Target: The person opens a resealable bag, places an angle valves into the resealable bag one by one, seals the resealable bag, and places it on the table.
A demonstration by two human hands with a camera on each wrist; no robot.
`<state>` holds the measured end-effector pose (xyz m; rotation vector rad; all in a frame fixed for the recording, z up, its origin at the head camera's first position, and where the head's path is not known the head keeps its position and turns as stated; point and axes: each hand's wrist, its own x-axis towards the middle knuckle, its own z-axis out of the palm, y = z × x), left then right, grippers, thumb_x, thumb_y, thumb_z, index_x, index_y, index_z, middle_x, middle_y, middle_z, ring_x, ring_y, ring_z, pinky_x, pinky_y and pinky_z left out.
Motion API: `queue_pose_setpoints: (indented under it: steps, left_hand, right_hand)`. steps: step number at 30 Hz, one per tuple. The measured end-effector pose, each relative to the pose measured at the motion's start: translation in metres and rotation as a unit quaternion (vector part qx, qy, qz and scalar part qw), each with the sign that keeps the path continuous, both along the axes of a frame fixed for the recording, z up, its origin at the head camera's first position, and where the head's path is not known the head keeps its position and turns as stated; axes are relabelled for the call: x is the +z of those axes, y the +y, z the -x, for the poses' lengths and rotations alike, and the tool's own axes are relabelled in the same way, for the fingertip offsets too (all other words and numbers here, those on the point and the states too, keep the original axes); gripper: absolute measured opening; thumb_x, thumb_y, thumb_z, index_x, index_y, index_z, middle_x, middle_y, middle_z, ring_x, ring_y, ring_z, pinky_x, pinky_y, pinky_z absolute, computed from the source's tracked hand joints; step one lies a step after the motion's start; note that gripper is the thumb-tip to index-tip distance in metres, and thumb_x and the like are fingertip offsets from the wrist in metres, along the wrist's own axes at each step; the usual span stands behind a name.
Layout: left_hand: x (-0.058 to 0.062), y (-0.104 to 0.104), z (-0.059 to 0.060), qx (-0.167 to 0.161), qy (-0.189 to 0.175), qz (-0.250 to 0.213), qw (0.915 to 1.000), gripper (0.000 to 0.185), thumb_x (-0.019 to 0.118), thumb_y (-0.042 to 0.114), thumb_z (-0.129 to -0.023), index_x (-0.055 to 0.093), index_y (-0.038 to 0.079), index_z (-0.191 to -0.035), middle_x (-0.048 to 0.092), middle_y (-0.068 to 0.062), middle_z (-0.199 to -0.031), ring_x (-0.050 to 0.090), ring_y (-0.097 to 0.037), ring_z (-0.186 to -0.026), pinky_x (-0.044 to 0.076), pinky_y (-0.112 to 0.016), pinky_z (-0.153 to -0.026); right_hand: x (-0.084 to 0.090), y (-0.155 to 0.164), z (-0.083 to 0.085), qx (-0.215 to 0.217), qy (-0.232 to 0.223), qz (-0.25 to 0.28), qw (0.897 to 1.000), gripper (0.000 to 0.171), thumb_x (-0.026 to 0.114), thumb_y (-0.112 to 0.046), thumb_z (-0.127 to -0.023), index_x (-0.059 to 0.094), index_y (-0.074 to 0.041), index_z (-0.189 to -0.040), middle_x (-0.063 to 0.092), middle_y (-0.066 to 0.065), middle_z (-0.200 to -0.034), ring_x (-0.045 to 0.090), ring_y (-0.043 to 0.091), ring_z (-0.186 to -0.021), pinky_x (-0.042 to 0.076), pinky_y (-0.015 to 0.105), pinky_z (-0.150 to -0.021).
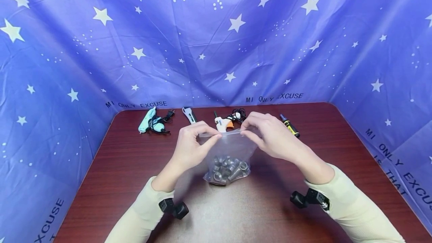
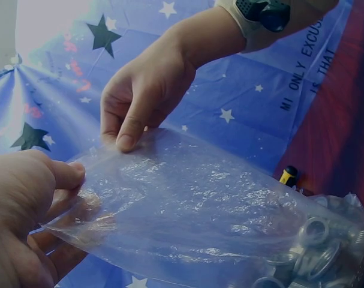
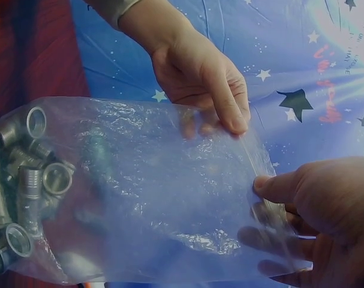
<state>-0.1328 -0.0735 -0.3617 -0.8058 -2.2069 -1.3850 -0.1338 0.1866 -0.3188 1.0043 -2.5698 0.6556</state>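
I'm seeing the left hand (image 1: 190, 143) and right hand (image 1: 270, 134) raised over the table (image 1: 337, 153), each pinching a top corner of the clear bag (image 1: 229, 153). The metal fittings (image 1: 227, 168) are pooling at its bottom, which is resting mid-table. Bare wood is lying either side; the glue guns (image 1: 152, 123) are lining the far edge.
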Motion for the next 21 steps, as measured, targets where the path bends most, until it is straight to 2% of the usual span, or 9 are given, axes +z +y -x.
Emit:
queue_pose_setpoints:
  steps: [11, 21]
  left_hand:
    - [0.0, 0.001, -0.001, -0.003, -0.008, 0.002, 1.0, 0.001, 0.084, 0.016, -0.091, 0.085, 0.016, -0.09, 0.077, 0.006, -0.081, 0.066, -0.004, -0.073, 0.05, -0.02, -0.066]
    - [0.0, 0.002, -0.002, -0.001, -0.007, 0.001, 1.0, 0.007, 0.085, 0.012, -0.089, 0.085, 0.019, -0.09, 0.078, 0.005, -0.081, 0.064, -0.003, -0.072, 0.047, -0.019, -0.064]
  right_hand:
    - [-0.001, 0.007, 0.0, -0.005, -0.007, 0.004, 1.0, 0.006, 0.075, -0.017, -0.1, 0.072, -0.02, -0.095, 0.071, -0.007, -0.095, 0.068, 0.011, -0.09, 0.055, 0.042, -0.083]
    - [-0.002, 0.011, -0.001, -0.009, -0.007, 0.003, 1.0, 0.007, 0.074, -0.015, -0.1, 0.072, -0.02, -0.095, 0.071, -0.007, -0.095, 0.069, 0.011, -0.092, 0.057, 0.04, -0.083]
